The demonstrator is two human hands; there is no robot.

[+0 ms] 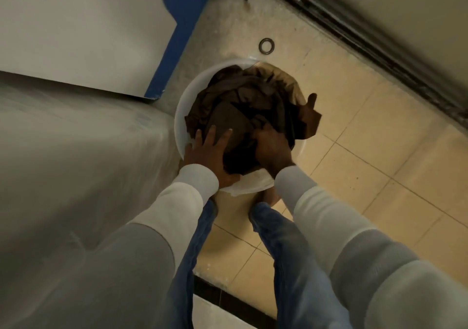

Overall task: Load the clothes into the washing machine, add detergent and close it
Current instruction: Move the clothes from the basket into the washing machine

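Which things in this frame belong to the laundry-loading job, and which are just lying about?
Job: dark brown crumpled clothes; round white plastic tub holding them; left hand resting on the clothes; right hand gripping them; white blue-edged appliance, probably the washer.
Lying about: small dark metal ring on the floor; beige floor tiles.

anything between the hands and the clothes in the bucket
Nothing visible does. The left hand lies with spread fingers on the brown clothes in the white bucket, and the right hand grips them directly.
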